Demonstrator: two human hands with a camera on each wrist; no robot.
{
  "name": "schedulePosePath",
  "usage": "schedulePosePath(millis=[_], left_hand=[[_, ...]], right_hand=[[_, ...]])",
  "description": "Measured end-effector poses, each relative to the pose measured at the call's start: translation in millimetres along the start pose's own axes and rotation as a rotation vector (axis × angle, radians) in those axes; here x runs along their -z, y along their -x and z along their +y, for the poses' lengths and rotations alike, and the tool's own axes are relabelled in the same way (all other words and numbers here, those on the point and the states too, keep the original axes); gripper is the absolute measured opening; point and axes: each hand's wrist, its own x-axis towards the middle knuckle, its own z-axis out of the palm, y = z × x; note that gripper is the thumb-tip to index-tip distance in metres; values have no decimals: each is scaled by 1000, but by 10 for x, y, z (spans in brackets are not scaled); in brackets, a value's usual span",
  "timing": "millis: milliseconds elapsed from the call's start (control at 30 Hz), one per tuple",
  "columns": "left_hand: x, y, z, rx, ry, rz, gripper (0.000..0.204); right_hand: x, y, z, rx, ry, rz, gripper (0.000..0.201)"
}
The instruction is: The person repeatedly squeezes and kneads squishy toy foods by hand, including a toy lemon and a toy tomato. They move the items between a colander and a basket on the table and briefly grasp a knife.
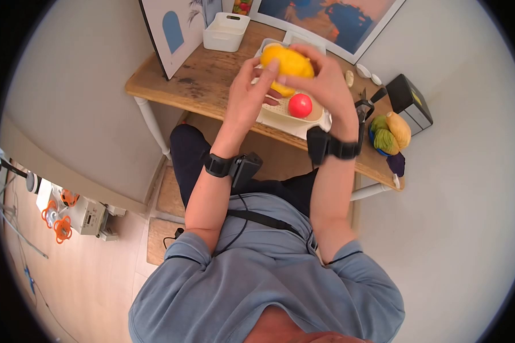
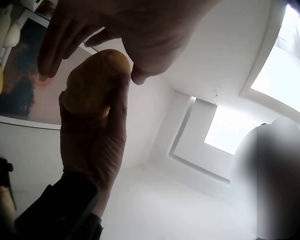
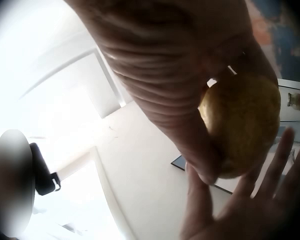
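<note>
My right hand (image 1: pixel 329 83) grips a large, smooth yellow fruit (image 1: pixel 289 60), raised above the table. The fruit fills the space between thumb and fingers in the right wrist view. My left hand (image 1: pixel 249 91) is right beside it, its thumb overlapping the fruit in the head view. Seen from the right wrist, the left hand's fingers (image 3: pixel 275 172) are extended and spread below the fruit. Under the hands, a cream perforated basket (image 1: pixel 289 122) contains a red ball-like fruit (image 1: pixel 300 106). Another patch of yellow (image 1: pixel 281 89) shows just below the raised fruit, partly hidden by the hands.
A white bin (image 1: pixel 226 33) stands on the wooden table (image 1: pixel 183 88) at the back left, next to a framed picture (image 1: pixel 171 34). A larger framed picture (image 1: pixel 337 20) leans behind. To the right are a blue bowl of vegetables (image 1: pixel 386 137) and a black box (image 1: pixel 412 100).
</note>
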Motion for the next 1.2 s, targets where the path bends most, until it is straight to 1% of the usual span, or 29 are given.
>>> schedulePosePath(millis=[33,67,100,133,167,200,233,300,333,400,433,500,533,600,633,700,733,800,833,900,933,967,1000,1033,1067,1100,1200], left_hand=[[-8,13,6,-2,-1,-1,41],[-15,34,12,-2,55,-94,42],[-14,43,19,-2,111,-188,44],[-4,28,5,-1,109,-191,44],[11,8,-28,1,75,-172,46],[14,5,-39,4,44,-153,47],[20,9,-44,7,48,-156,47],[24,17,-5,149,379,-118,51],[-9,36,29,150,381,-118,51],[-85,76,110,155,477,-29,50],[-92,70,93,156,471,-36,50],[-107,55,16,216,451,-42,49],[-102,43,4,213,450,-49,49],[-65,20,-6,283,217,-57,50],[-38,13,-21,283,211,-63,50],[-9,-8,-64,271,47,-227,51],[-45,-1,-84,267,41,-236,51],[-148,32,-110,137,-25,-169,49],[-183,43,-122,130,-39,-182,49],[-224,58,-157,25,-110,-184,44],[-208,44,-185,56,-105,-221,39],[-221,46,-200,47,-119,-236,39],[-239,52,-204,44,-113,-261,39],[-247,57,-207,43,-109,-286,41],[-227,55,-206,68,-108,-346,45],[-238,63,-223,55,-127,-362,45],[-298,79,-261,12,-70,-379,41]], right_hand=[[-59,138,-70,28,-25,-22,69],[-140,247,-99,103,48,45,68],[-251,315,-43,105,47,46,68],[-382,376,59,189,59,164,69],[-456,419,140,271,74,282,69],[-468,444,135,253,15,258,71],[-451,457,152,249,19,260,71],[-410,465,194,194,-255,211,72],[-418,464,196,193,-254,211,72],[-487,440,174,342,-8,336,71],[-523,434,164,343,-10,346,71],[-568,437,156,389,45,439,67],[-558,438,159,393,48,446,67],[-542,443,184,391,-50,466,59],[-550,456,193,392,-52,474,59],[-567,474,221,324,-174,581,48],[-563,476,250,329,-175,591,48],[-551,458,317,127,-400,726,31],[-542,452,357,136,-410,742,31],[-521,443,425,2,-627,740,28],[-520,438,448,13,-638,755,28],[-518,429,464,-25,-673,795,27],[-503,416,453,-59,-711,834,27],[-488,413,437,-43,-725,849,27],[-479,419,413,-80,-795,873,27],[-471,425,389,-115,-867,894,27],[-451,439,428,-99,-869,947,27]])
